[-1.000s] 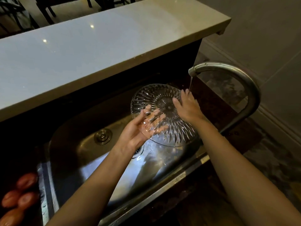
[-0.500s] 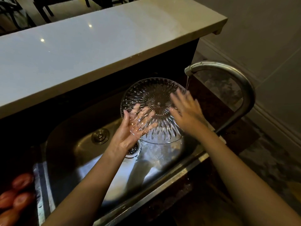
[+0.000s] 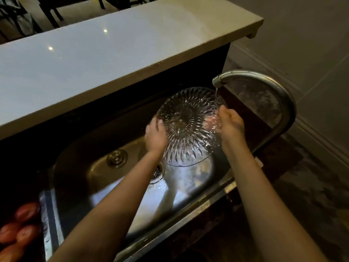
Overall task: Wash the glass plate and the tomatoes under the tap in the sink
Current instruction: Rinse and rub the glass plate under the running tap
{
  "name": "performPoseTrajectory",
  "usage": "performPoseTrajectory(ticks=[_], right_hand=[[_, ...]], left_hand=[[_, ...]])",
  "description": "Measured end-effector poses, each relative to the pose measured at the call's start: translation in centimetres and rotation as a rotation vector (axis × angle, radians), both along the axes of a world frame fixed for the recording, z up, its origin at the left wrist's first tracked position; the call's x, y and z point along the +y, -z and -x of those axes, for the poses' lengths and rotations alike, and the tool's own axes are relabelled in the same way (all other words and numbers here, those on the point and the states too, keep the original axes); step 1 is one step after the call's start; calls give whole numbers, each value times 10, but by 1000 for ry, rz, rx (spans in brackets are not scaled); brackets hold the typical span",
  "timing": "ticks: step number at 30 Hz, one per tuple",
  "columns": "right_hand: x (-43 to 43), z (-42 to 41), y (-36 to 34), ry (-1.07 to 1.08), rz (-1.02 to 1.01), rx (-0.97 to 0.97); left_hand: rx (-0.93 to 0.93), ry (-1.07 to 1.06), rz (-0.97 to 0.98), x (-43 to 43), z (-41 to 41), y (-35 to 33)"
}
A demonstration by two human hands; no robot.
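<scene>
Dim, grainy wide-angle view; glare spots on the countertop [image 3: 105, 53], dark corners.

Both bare forearms [image 3: 113, 205] reach forward, left grip [image 3: 155, 137] and right grip [image 3: 231, 122] facing each other, fingers [image 3: 160, 123] curled inward.

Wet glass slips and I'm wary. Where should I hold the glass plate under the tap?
By its rim, from opposite sides: left hand on the left edge, right hand on the right, fingers behind, thumb in front. The glass plate is wide, tilted and wet; the ribbed rim should aid grip.
</scene>
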State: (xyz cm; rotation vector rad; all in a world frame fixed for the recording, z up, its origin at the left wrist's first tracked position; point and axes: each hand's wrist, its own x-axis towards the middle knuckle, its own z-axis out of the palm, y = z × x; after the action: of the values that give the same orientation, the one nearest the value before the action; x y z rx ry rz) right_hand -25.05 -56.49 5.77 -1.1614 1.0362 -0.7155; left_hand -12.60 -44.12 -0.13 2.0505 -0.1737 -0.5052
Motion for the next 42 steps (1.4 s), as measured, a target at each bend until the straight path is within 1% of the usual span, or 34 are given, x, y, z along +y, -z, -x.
performPoseTrajectory(ticks=[1,3,5,6,8,10,13,14,15,17,18,20,21,22,24,25,26,28,30,32,33,34,37,38,40,42], right_hand=[[1,4,-1,43,1,-44],[2,9,-6,89,-11,-140],[6,11,-9,84,7,-158],[11,11,-9,78,31,-139],[21,9,-6,68,52,-113],[27,8,-5,82,10,-139],[26,9,-10,97,-15,-186],[26,9,-11,84,8,-193],[26,9,-11,60,45,-193],[30,9,-10,-17,135,-170],[32,9,-8,-64,190,-149],[38,11,-1,-167,335,-79],[42,12,3,-235,448,-21],[45,13,8,-320,601,54],[50,17,15,-475,998,208],[51,18,17,-537,1186,255],[50,19,16,-580,1351,267],[45,20,13,-621,1617,221],[42,19,11,-703,1766,190],[42,21,11,-845,1785,203],[42,23,13,-923,1731,247],[42,25,15,-989,1632,321],[32,32,22,-1122,1207,615],[27,33,28,-1120,1143,679],[14,31,37,-1060,1134,808],[-2,21,40,-963,1124,947]], left_hand=[[-103,67,-71,-8,7,-3],[-302,217,-141,-21,22,-8],[-500,417,-105,-39,44,-20],[-544,482,-64,-49,52,-27],[-545,538,-15,-71,54,-43],[-580,595,-40,-89,39,-55],[-590,647,-160,-101,2,-61],[-547,619,-173,-102,-6,-59],[-478,558,-126,-98,-9,-56],[-329,396,50,-84,-3,-50],[-287,333,113,-76,1,-45],[-203,252,151,-60,6,-38],[-116,213,170,-53,5,-38],[23,160,219,-48,2,-41],[331,73,366,-35,-12,-52],[437,71,381,-27,-19,-58],[514,81,362,-19,-27,-63],[639,38,261,-3,-41,-64],[746,-5,202,10,-47,-60],[826,-44,266,17,-44,-54],[862,-69,331,18,-41,-51],[892,-88,412,18,-38,-49],[965,-127,655,16,-32,-41],[972,-117,728,16,-30,-38],[959,-73,844,18,-26,-29],[958,-35,916,21,-21,-22]])
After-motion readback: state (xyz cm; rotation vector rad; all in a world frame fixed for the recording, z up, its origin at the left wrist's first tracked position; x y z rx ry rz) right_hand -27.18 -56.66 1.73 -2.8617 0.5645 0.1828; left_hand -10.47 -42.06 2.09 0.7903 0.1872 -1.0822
